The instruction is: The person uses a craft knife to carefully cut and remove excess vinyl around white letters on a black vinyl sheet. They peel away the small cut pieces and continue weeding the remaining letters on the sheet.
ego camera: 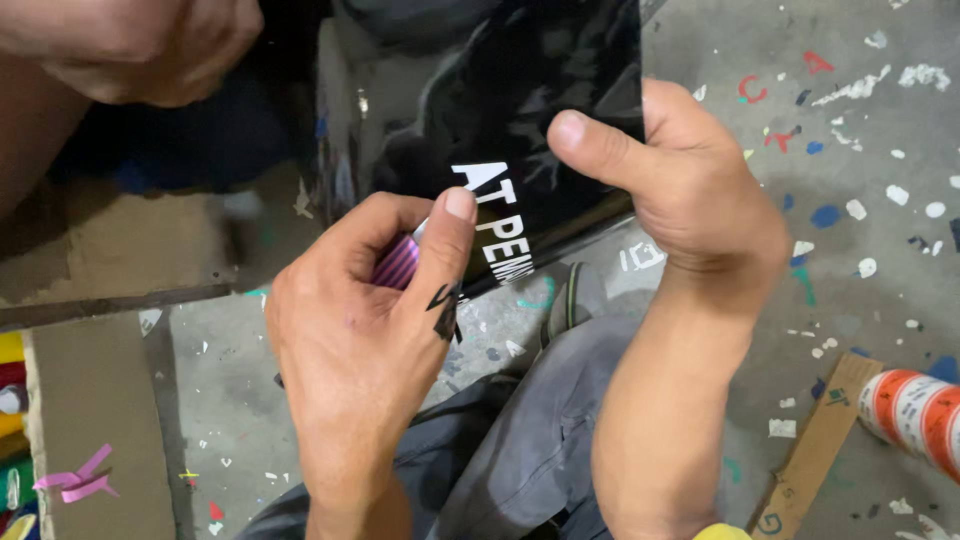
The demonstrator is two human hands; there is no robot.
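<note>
Nearest the camera, the left hand (365, 335) was curled tightly around a small pink ribbed tool (397, 263), its thumb pressing against the white lettering on a glossy black sheet (540, 90). The sheet stood just above and in front of that grip. The right hand (690, 195) pinched the sheet's right edge, thumb on its face. Beyond lay the paint-spattered concrete floor (860, 130), and an orange-and-white roll (915, 410) lay at the right.

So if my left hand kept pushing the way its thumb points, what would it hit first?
The left hand points up and right; its thumb tip already looks pressed on the glossy black sheet at the white lettering, so it would meet that first.
</note>
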